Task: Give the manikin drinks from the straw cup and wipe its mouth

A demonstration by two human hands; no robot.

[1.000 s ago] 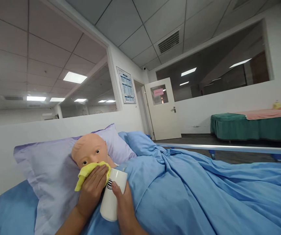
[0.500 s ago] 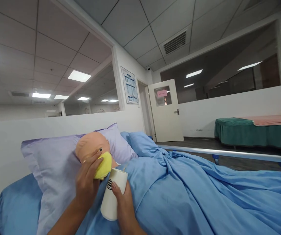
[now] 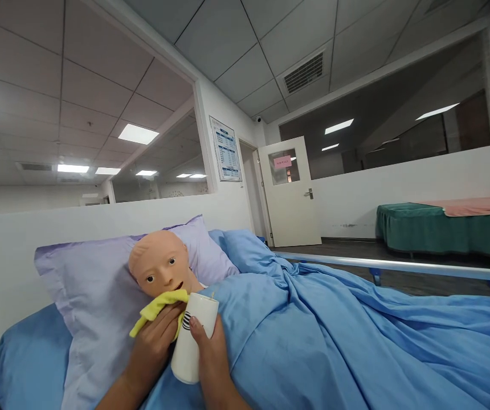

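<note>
A manikin (image 3: pixel 162 259) lies in the bed with its head on a lavender pillow (image 3: pixel 95 290) and a blue quilt (image 3: pixel 288 341) over its body. My left hand (image 3: pixel 155 336) is closed on a yellow cloth (image 3: pixel 159 304), which sits at the manikin's chin, just below the mouth. Fingers and thumb of my right hand (image 3: pixel 211 347) wrap round a white cup (image 3: pixel 191 353) with black stripes, tilted over the quilt beside the cloth. A thin stick-like end (image 3: pixel 212 295) shows at the cup's rim; what is inside the cup is hidden.
A metal bed rail (image 3: pixel 382 266) runs along the bed's far side. Beyond it stand a half-open white door (image 3: pixel 290 210) and another bed with a green cover (image 3: pixel 416 233) and a pink cloth (image 3: pixel 480 207). A low white wall (image 3: pixel 48 225) borders the bed's head.
My left hand has moved the yellow cloth down from the manikin's cheek to its chin, uncovering eyes and mouth. The cup in my right hand has shifted slightly left.
</note>
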